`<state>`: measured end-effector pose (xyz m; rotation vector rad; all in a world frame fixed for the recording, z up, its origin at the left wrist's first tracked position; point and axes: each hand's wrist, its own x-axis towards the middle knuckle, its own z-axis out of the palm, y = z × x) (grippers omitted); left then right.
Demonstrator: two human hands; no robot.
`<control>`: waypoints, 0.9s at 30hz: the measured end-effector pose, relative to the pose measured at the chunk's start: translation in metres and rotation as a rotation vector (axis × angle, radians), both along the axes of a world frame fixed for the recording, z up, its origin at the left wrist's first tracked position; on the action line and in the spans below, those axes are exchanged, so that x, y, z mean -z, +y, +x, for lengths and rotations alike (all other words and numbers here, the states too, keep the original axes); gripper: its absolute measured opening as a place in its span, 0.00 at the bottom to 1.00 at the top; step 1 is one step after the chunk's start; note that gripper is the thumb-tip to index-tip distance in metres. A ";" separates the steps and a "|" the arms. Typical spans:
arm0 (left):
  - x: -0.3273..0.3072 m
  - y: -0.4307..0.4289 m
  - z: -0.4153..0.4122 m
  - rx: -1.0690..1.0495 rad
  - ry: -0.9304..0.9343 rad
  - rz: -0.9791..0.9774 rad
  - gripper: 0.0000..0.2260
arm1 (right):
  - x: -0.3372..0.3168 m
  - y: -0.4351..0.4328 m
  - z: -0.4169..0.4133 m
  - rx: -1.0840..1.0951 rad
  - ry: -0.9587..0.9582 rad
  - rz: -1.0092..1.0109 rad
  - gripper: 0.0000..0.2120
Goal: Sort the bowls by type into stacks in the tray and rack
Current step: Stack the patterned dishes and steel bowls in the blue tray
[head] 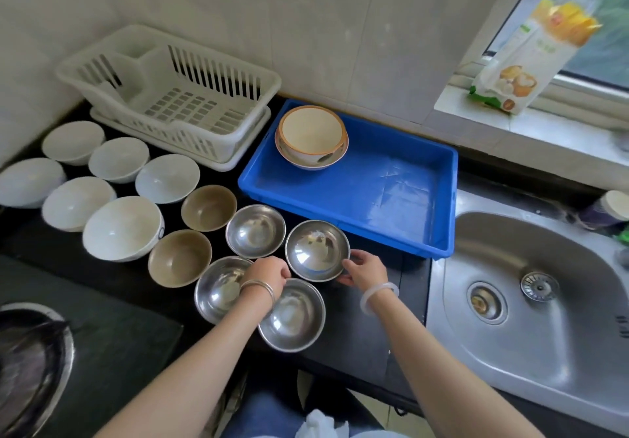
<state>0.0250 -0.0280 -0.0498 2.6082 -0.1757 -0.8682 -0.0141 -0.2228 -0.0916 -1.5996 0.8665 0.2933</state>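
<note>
Left hand (269,272), right hand (366,272) round bowl (317,250)

Home kitchen, no question: a steel sink (561,342) set into a black counter (360,332), pale wall tiles (306,28) behind, a white dish rack (269,80) in the corner. Stove top (119,335) at the left, a food packet (531,52) leaning on the windowsill (544,129), bowls (119,226) spread over the counter.

My single view sits on the wearer's head, close in, looking steeply down from the front edge of the black counter (347,342) toward the pale tiled wall (238,11).
</note>
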 end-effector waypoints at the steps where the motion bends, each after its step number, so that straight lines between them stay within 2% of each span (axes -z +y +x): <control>1: 0.000 0.000 0.001 0.010 0.007 -0.005 0.11 | 0.001 -0.002 -0.002 0.010 -0.002 -0.002 0.13; 6: -0.004 0.010 0.002 -0.025 -0.009 -0.121 0.06 | 0.003 -0.014 -0.015 0.080 -0.008 0.013 0.15; 13: -0.026 0.005 0.023 -0.130 -0.078 -0.326 0.06 | -0.002 -0.020 -0.028 0.031 -0.001 0.058 0.15; 18: -0.022 -0.015 0.025 -0.247 -0.109 -0.347 0.06 | -0.011 -0.015 -0.035 0.060 0.017 0.133 0.11; 27: -0.003 -0.035 0.025 -0.305 -0.097 -0.321 0.07 | -0.015 -0.014 -0.033 0.074 0.011 0.068 0.12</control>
